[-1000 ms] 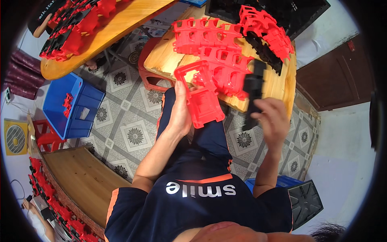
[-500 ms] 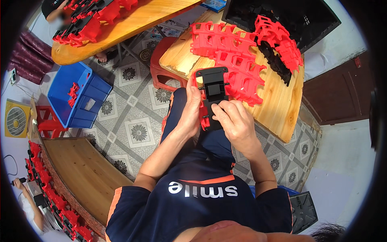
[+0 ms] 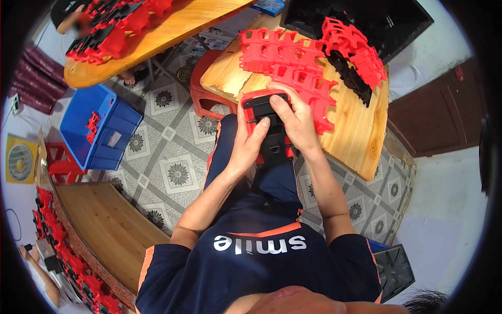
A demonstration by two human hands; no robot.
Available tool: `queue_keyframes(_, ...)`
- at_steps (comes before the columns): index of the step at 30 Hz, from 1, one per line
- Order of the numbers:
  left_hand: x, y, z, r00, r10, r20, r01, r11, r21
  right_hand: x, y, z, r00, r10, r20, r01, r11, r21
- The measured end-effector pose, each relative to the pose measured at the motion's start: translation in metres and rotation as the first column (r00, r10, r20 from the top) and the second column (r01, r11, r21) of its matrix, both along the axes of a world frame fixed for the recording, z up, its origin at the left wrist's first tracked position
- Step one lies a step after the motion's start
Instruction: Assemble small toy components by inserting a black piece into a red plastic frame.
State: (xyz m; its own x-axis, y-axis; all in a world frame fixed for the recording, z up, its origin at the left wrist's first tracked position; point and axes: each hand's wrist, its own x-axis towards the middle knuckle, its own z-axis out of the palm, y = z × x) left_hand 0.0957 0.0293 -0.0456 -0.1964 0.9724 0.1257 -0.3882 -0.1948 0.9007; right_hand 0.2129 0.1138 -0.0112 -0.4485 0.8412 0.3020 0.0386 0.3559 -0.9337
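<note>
Between my hands, over my lap, is a red plastic frame with a black plastic panel [image 3: 274,137] lying in it. My left hand [image 3: 248,144] closes round its left side, the thumb pressed on the black part. My right hand [image 3: 298,119] grips the far right corner, thumb on top of the panel and fingers mostly hidden behind. Just beyond, nested red plastic frames [image 3: 282,51] lie in rows on the wooden table [image 3: 361,144]. A curved stack of red frames [image 3: 355,52] stands farther right, beside a row of black plastic parts [image 3: 348,78].
A black flat screen [image 3: 387,26] stands at the table's back. Left are a red stool [image 3: 201,89], a blue crate [image 3: 125,118] with red pieces, and another wooden table [image 3: 209,21] bearing red-and-black parts. More parts [image 3: 68,251] line the lower left, near another person's arm [image 3: 44,277].
My right hand has moved from the middle of the panel up to its far right corner. My left thumb has shifted onto the black part. The view has shifted slightly.
</note>
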Motion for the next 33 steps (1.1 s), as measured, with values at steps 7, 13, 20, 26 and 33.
queue_keyframes(7,-0.04,-0.008,0.027,0.93,0.263,0.257,-0.273,0.962,0.004,-0.014,-0.006,0.008,0.856,0.384,-0.347,-0.456,0.877,-0.154)
queue_keyframes(13,-0.068,-0.043,0.045,0.834,0.549,0.053,-0.525,0.761,0.38,-0.056,-0.036,-0.035,0.873,0.432,-0.228,-0.443,0.897,0.002)
queue_keyframes(20,-0.18,-0.138,0.133,-0.077,0.988,-0.137,-0.767,0.029,0.641,-0.155,-0.077,0.021,0.606,0.741,-0.29,-0.714,0.667,0.213)
queue_keyframes(26,-0.383,-0.507,0.231,-0.398,0.912,0.1,-0.601,-0.341,0.722,-0.145,-0.07,-0.019,0.703,0.705,-0.095,-0.71,0.701,-0.058)
queue_keyframes(33,-0.458,-0.861,0.185,-0.916,0.281,-0.285,-0.297,-0.955,0.011,-0.098,-0.026,-0.094,0.771,0.594,0.228,-0.53,0.798,-0.288)
